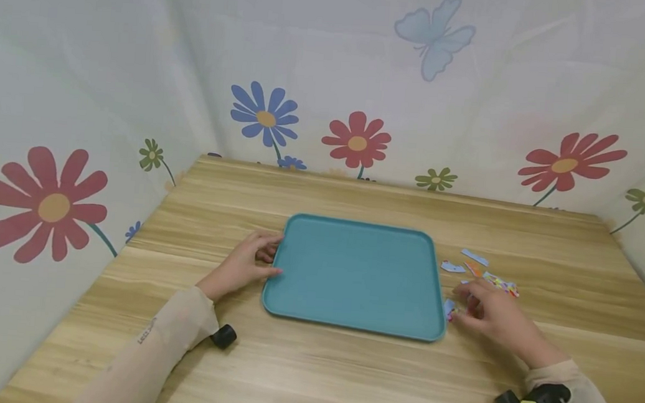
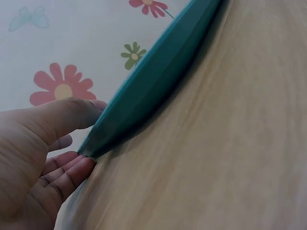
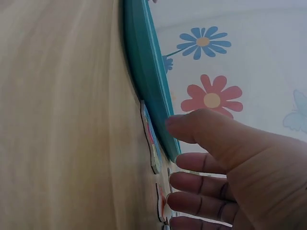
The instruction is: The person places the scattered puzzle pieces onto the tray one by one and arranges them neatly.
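A teal rectangular tray (image 1: 356,276) lies flat on the wooden table. My left hand (image 1: 242,263) pinches its left edge; in the left wrist view the thumb (image 2: 79,115) is over the rim and the fingers are low against the edge. At the tray's right side is my right hand (image 1: 491,313), its fingers relaxed and apart, with nothing between them. Right beside the tray and that hand lies a small blue and pink flat piece (image 1: 449,309), like a puzzle piece. In the right wrist view the thumb (image 3: 192,125) is near the rim; contact is unclear.
Several more flat colourful pieces, among them a blue one (image 1: 474,257) and an orange one (image 1: 472,269), lie right of the tray. A patterned piece (image 1: 501,284) is partly behind the right hand. Flower-printed white cloth (image 1: 321,58) hangs around the table (image 1: 344,378).
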Demonstrator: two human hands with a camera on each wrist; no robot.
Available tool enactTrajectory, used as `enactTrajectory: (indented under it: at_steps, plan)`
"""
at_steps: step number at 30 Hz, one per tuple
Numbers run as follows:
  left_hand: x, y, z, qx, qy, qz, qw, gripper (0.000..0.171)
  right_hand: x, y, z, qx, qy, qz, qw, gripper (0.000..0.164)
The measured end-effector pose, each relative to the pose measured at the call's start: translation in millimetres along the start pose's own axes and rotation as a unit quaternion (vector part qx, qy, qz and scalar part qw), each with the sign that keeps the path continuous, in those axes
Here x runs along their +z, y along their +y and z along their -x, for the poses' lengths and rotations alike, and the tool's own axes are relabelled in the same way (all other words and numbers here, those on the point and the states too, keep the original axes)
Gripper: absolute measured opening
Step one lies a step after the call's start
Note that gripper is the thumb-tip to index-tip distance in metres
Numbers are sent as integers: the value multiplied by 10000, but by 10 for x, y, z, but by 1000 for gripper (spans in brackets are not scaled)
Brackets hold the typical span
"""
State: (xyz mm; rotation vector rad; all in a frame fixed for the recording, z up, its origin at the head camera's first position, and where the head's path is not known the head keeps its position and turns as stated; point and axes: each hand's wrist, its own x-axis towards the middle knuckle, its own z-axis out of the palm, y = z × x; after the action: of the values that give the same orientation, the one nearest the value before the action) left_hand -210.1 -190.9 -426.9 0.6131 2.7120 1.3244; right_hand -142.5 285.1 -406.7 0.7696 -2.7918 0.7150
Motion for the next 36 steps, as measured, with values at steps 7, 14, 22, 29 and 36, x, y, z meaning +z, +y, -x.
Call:
enactTrajectory:
  at_steps: [7,14,22,29,36]
  plan:
    - [-19,-42,-3,0,-57,143,9999,71,28,-21,11,-175,6,303,9994,33]
    - [0,-66,-36,-94,-19,371,9993,70,83,-14,-5,-661,393,592,9953,33]
    - [42,-65,-32,-140,32,312,9994,70,116,-6,-22,-920,627,837,9903,28]
    - [22,-81,-23,-64,33,378,9993,69,126,-14,-38,-731,525,829,9925,25]
    - [36,-80,-29,3,16,342,9994,69,132,-22,-18,-578,462,812,9939,26]
